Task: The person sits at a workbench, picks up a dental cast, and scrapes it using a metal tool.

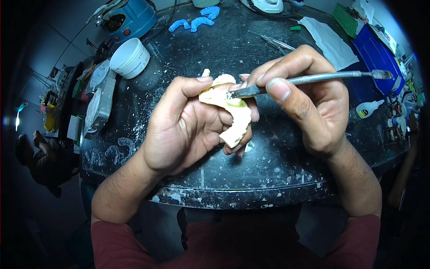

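Observation:
Above the middle of the dark bench, my left hand (179,121) is closed round a pale yellow plaster dental model (239,119), arch-shaped, with the thumb on its upper left end and fingers behind it. My right hand (309,94) grips a metal dental spatula (320,78) between thumb and fingers. The tool's dark blade lies against the upper part of the model, and its other flattened end points right. Some fingertips behind the model are partly hidden.
White dust and chips speckle the worktable (201,58). Clear aligners (114,154) lie at the left, near a white tub (130,58). Blue arch pieces (201,22) sit at the back, beside a blue machine (130,22). A white cloth (329,42) and blue tray (378,58) are right.

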Motion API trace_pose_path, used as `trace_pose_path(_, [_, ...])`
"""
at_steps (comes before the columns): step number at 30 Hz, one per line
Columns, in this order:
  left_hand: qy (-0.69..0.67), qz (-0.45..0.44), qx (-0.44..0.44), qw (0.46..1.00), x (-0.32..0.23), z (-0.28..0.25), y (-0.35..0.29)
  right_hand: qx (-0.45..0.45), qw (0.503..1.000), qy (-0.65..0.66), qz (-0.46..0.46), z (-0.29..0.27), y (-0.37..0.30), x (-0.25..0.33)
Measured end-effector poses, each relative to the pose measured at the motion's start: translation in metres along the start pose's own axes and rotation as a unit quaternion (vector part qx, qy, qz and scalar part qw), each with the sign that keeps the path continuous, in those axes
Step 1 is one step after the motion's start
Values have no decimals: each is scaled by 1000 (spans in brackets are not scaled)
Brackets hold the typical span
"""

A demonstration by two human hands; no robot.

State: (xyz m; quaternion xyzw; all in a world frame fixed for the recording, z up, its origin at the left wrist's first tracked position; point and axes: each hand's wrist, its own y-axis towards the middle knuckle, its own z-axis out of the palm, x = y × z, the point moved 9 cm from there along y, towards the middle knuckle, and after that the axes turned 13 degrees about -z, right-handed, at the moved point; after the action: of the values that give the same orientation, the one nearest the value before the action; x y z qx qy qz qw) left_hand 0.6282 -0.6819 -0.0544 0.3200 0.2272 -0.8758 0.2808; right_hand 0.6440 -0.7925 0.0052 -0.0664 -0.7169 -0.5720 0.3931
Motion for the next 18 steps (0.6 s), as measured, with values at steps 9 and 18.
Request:
trace_pose_path(9, [51, -23, -10, 998, 3, -4, 0, 60, 994, -85, -28, 5, -1, 3])
trace_pose_path(18, [106, -9, -16, 994, 0, -1, -1, 39, 997, -53, -26, 3, 0, 1])
